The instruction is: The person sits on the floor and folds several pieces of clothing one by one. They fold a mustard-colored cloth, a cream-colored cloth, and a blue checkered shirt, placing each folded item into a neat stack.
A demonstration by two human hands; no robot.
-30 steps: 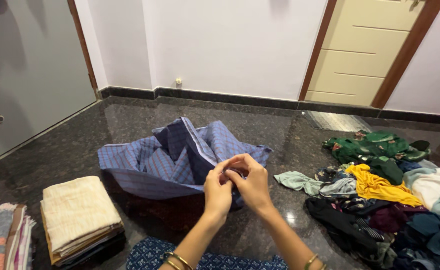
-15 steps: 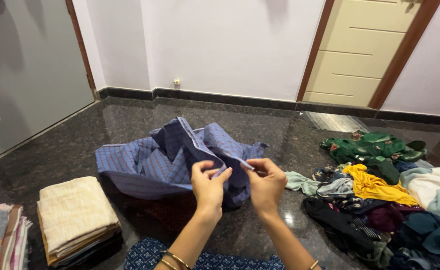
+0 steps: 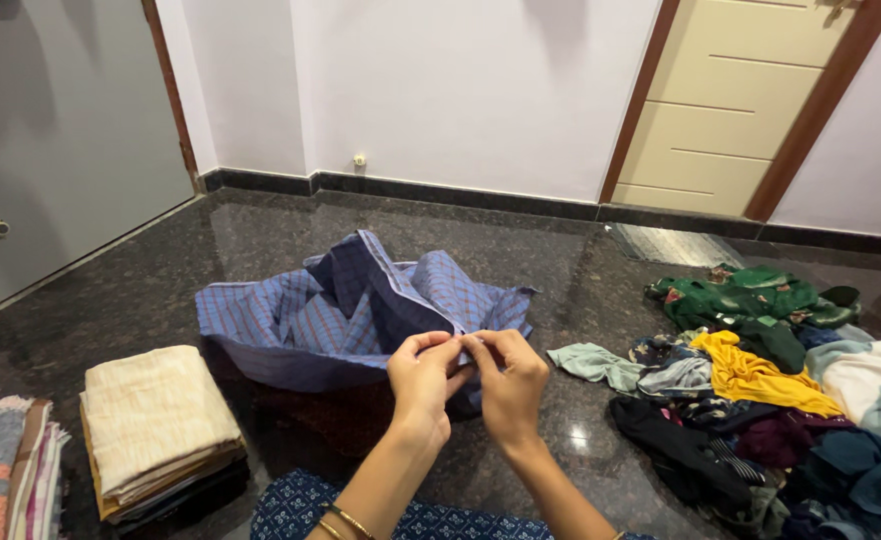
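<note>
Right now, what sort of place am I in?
Probably a room at home: a polished dark stone floor, a cream panelled door, and laundry, with a folded stack left and an unsorted clothes heap right.

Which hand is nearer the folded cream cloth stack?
Left. The left hand pinches the blue checked shirt, closer to the cream stack; the right hand grips beside it, farther away.

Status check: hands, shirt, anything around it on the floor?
Left hand and right hand both pinch the blue checked shirt at its front edge. Shirt lies crumpled on the floor. Folded stack left, loose clothes pile right; neither touches it.
</note>
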